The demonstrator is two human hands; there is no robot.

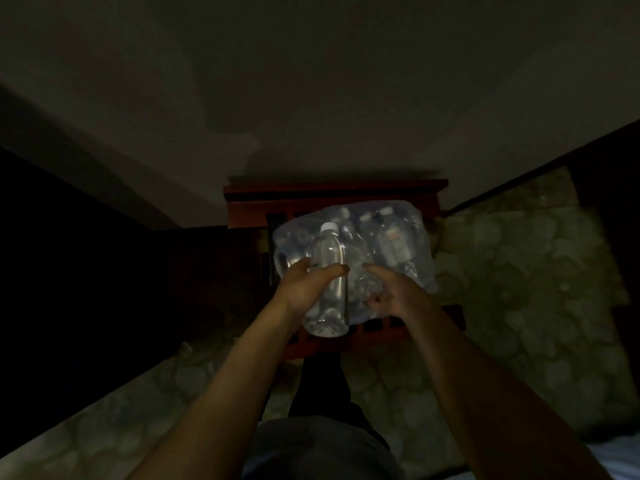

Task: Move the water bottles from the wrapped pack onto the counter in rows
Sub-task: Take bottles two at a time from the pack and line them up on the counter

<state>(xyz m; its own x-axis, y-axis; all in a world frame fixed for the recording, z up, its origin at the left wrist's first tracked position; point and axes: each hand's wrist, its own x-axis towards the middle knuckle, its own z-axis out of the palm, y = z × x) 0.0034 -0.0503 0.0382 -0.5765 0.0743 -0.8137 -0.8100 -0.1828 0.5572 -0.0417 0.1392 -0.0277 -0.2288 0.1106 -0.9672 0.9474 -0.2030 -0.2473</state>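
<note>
A clear water bottle [329, 271] with a white cap is held above the wrapped pack [391, 244], my left hand [304, 285] closed around its middle. The pack is clear plastic film with several bottles inside, and it rests on a reddish wooden chair [332, 192]. My right hand [394, 292] lies at the pack's near edge, fingers curled into the loose film and a bottle base. The scene is very dim.
A patterned stone counter surface [519, 278] spreads to the right of the chair, and a similar surface [121, 410] runs at the lower left. A pale wall [311, 98] rises behind the chair. My dark trousers [322, 393] show below.
</note>
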